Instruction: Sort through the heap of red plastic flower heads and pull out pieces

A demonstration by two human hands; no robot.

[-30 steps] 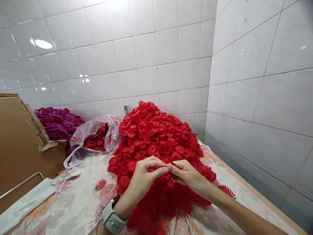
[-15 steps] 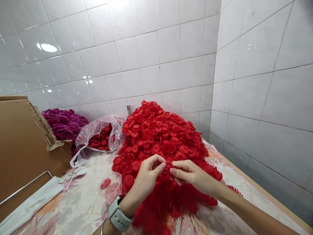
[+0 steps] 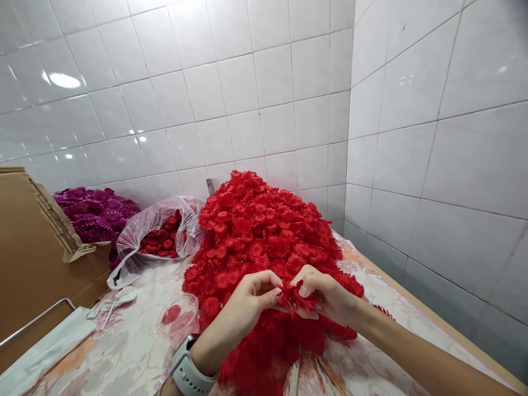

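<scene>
A red artificial flower [image 3: 297, 297] with thin curled petals is between my two hands, in front of a large heap of similar red flowers [image 3: 264, 231]. My left hand [image 3: 258, 297], with a pale watch on its wrist, pinches the flower's left edge between thumb and index finger. From the other side my right hand [image 3: 324, 291] is closed on the same flower, its thumb pressed into the petals near the middle. The right fingers behind the flower are partly hidden.
Left of the heap stands a clear plastic cup [image 3: 179, 319] holding red pieces. Behind it lies a plastic bag [image 3: 157, 234] of dark red flowers, with purple flowers [image 3: 97, 212] beyond. A cardboard box [image 3: 37, 253] is at the left, thin strips [image 3: 305, 374] at the front.
My right hand has turned and its thumb now presses on the flower, whose petals show more fully. The view has shifted slightly to the right.
</scene>
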